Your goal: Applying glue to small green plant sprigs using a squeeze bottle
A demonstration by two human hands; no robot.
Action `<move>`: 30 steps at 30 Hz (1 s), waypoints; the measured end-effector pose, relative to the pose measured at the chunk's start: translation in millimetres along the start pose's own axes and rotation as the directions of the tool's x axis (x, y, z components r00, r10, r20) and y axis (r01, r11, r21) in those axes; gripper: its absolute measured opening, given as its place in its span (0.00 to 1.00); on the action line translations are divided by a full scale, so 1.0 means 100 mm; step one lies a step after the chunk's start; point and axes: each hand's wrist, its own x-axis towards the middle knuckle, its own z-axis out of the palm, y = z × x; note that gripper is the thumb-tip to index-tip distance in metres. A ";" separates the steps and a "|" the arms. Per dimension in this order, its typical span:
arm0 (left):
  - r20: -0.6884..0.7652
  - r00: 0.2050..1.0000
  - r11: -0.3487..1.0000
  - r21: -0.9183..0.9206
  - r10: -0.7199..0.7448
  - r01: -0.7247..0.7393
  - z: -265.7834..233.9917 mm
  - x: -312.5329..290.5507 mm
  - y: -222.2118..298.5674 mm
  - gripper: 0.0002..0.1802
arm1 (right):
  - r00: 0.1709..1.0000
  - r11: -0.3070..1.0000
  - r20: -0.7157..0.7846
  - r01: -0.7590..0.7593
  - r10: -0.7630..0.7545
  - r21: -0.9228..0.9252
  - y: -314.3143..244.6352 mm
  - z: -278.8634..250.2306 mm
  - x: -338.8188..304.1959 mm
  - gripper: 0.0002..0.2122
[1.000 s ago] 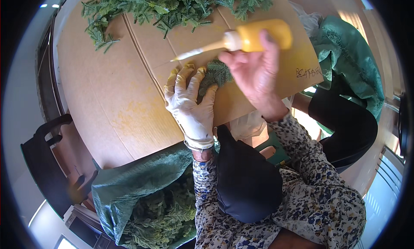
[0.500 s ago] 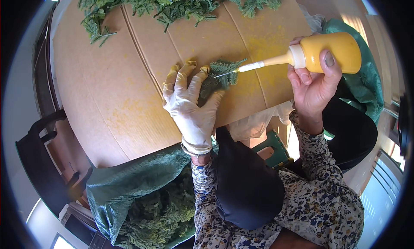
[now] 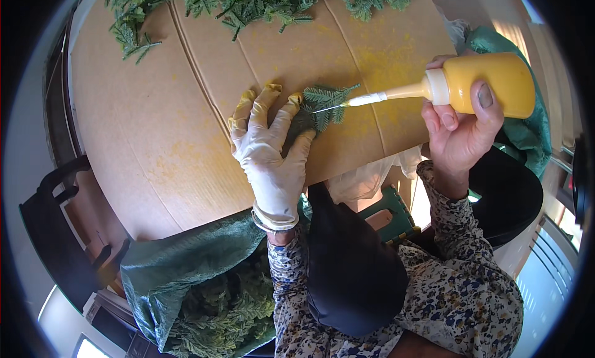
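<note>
My left hand (image 3: 268, 147), in a pale glove with yellow-stained fingertips, rests on the cardboard. Its thumb and index finger pinch a small green fir sprig (image 3: 325, 101) whose needles fan out to the right. The sprig's near part is hidden under the fingers. In my bare right hand (image 3: 462, 132) is a squeeze bottle (image 3: 489, 84) of yellow liquid, tilted on its side with its long nozzle pointing left. White wrap covers the nozzle's end, and a thin metal needle reaches from it over the sprig, close to my left fingertips.
Brown cardboard (image 3: 155, 122) with creases and yellow smears covers the work surface. A pile of green sprigs (image 3: 260, 5) lies along its far edge. Near the lower left, a green sack (image 3: 186, 259) holds more greenery. A black chair (image 3: 56, 228) stands at the left.
My right hand and the bottle have shifted slightly right and down, drawing the needle a little back across the sprig. My left hand still pinches the sprig, moved slightly left.
</note>
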 end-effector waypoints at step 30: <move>-0.031 0.999 0.999 0.024 -0.021 0.021 0.01 0.00 0.03 0.24 | 0.977 0.916 0.146 -0.088 0.156 -0.391 0.13 0.22 -0.12 0.18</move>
